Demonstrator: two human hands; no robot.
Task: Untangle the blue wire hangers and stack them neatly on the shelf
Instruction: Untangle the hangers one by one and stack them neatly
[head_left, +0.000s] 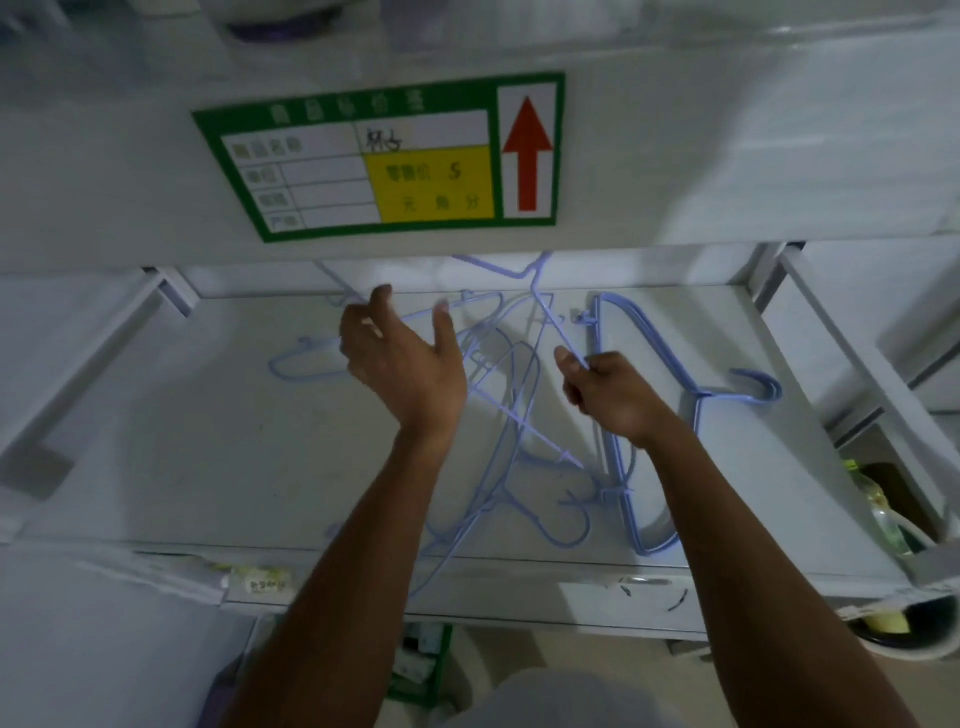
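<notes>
- The right hand (610, 395) pinches one wire of a raised blue hanger (558, 327), whose top reaches under the upper shelf.
- The left hand (402, 358) hovers wide, its fingers spread, gripping nothing.
- A tangle of blue hangers (511, 415) lies mid-shelf (208, 441), running to the front edge.
- A neat stack of hangers (618, 467) lies toward the right edge.
- A lone hanger (291, 375) lies left of the left hand.
- A green price label (384, 156) is fixed above.
</notes>
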